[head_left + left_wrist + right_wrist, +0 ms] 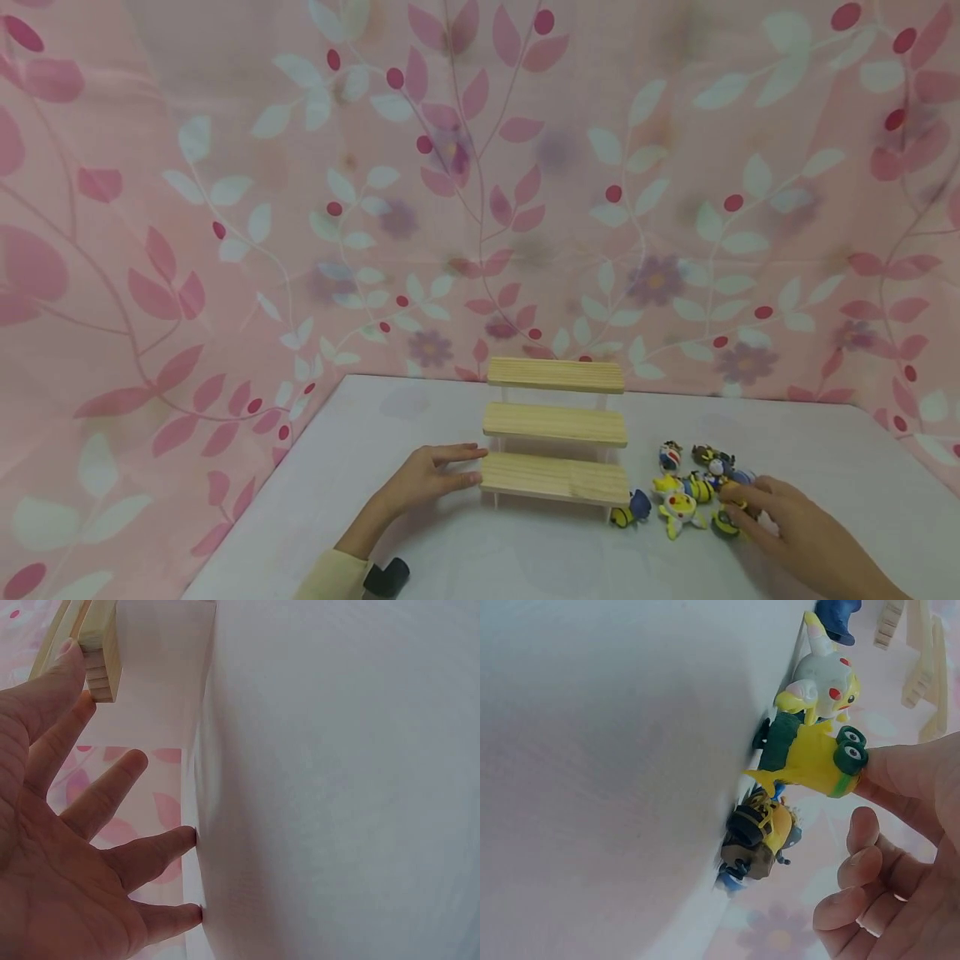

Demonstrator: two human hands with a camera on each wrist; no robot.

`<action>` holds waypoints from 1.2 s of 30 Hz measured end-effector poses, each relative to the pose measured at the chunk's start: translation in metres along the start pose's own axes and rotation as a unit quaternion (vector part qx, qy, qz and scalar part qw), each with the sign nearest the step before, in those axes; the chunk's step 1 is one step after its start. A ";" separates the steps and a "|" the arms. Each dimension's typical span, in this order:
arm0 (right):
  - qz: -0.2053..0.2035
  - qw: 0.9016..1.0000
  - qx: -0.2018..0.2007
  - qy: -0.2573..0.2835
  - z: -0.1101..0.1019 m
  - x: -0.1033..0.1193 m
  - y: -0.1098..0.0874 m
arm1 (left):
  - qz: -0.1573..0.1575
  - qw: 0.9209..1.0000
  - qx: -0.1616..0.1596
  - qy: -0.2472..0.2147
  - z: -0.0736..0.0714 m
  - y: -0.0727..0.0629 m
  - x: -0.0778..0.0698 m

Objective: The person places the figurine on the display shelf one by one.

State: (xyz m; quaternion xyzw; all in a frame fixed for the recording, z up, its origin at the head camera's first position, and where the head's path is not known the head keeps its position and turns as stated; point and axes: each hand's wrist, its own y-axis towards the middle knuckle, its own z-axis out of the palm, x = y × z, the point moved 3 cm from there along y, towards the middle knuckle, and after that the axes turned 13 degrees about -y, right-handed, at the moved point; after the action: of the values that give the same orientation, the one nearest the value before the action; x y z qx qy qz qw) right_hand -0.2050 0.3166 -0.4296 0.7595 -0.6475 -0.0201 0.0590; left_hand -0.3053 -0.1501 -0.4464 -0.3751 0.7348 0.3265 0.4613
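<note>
my right hand (795,525) has hold of a yellow toy (814,757) with green goggles, its head pinched between thumb and forefinger while my other fingers curl loosely clear of it. the toy lies straight below my fingertips, feet towards the white table (315,467), so its long axis runs roughly upright; i can't tell whether those feet touch the cloth. my left hand (423,483) is well apart from it, grasping nothing, fingers spread, thumb and forefinger resting against the left end of the lowest board of the wooden shelf (555,477). the relation that matters, i judge, is this: the shelf is to the left of the pinched toy, with a white-and-yellow toy (680,510) and a blue-topped toy (639,505) in the gap between, the latter just beside the shelf's right front leg. my right hand is the nearer one to the whole cluster. as for brands, labels or writing, i can make out none on the toys or the boards.
</note>
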 end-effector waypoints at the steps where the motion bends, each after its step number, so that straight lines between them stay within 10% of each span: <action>1: 0.003 1.000 0.010 -0.002 0.000 0.000 0.001 | 0.000 1.000 0.000 0.000 0.000 0.000 0.000; 7: 0.017 0.998 0.055 -0.028 0.003 0.001 0.004 | -0.006 1.000 -0.001 -0.005 0.000 -0.001 0.001; 22: -0.025 0.995 0.027 -0.091 0.008 0.002 0.000 | -0.010 1.000 -0.003 -0.006 0.000 -0.002 -0.001; 32: -0.038 0.985 -0.165 -0.044 0.001 0.008 -0.006 | -0.011 1.000 -0.006 0.003 0.000 -0.001 0.001; 36: -0.043 0.982 -0.175 -0.061 -0.003 0.011 -0.007 | -0.010 1.000 -0.007 0.008 0.000 -0.001 0.001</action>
State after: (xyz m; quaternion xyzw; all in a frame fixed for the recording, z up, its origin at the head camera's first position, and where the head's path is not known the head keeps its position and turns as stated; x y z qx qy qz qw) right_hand -0.1963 0.3069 -0.4271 0.7620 -0.6031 -0.1818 0.1502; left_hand -0.3051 -0.1508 -0.4479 -0.3885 0.7324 0.3238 0.4558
